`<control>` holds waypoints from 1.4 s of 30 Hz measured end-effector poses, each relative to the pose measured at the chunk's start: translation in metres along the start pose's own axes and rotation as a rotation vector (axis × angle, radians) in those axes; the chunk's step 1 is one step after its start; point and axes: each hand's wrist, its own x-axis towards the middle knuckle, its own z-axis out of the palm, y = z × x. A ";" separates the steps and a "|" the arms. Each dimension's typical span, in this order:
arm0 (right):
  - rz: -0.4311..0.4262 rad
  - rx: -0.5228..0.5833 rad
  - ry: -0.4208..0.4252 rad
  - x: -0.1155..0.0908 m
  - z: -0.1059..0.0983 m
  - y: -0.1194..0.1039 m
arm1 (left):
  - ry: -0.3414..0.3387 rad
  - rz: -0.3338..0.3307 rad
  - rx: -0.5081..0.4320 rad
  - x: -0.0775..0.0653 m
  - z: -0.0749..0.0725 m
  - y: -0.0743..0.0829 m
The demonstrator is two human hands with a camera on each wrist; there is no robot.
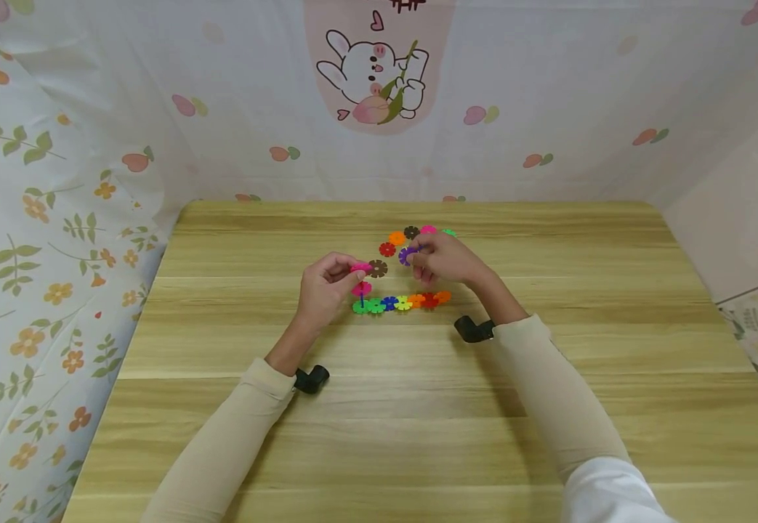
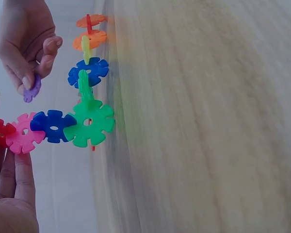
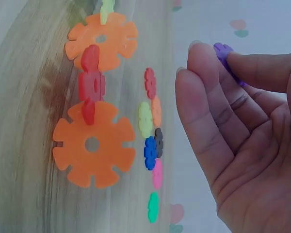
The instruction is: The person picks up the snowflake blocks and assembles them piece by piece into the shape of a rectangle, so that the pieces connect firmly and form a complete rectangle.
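Beyond beige sleeves (image 1: 558, 396), pinched purple disc (image 1: 406, 257) in right hand (image 1: 447, 258), pink disc (image 1: 363, 268) in left hand (image 1: 322, 287); likely risked springing chain (image 1: 376, 306) apart by crooked pushing.

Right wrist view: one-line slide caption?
Right-hand grip pinches a purple notched disc, with an interlocked disc chain and other colored discs in view.

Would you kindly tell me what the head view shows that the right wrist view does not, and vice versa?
Only the head view shows the left hand, pinching a pink disc, and the rabbit print.

Only the right wrist view shows the loose blue disc.

Both show the right hand pinching the purple disc, and the loose green disc.
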 end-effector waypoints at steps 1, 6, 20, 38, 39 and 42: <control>0.005 0.004 0.000 -0.002 0.000 -0.001 | 0.001 0.000 0.002 0.000 0.000 0.000; 0.004 0.040 -0.003 -0.007 0.003 -0.003 | -0.001 0.002 -0.008 0.000 0.000 -0.001; -0.079 0.135 -0.043 -0.017 0.010 -0.010 | 0.002 0.023 0.005 0.001 0.001 -0.003; -0.095 0.220 -0.082 -0.019 0.016 -0.016 | -0.001 -0.018 -0.006 0.001 0.004 -0.003; -0.096 0.219 -0.081 -0.019 0.017 -0.016 | 0.000 -0.025 -0.002 0.001 0.004 -0.003; -0.100 0.215 -0.079 -0.018 0.018 -0.016 | 0.009 -0.052 0.010 0.001 0.004 -0.002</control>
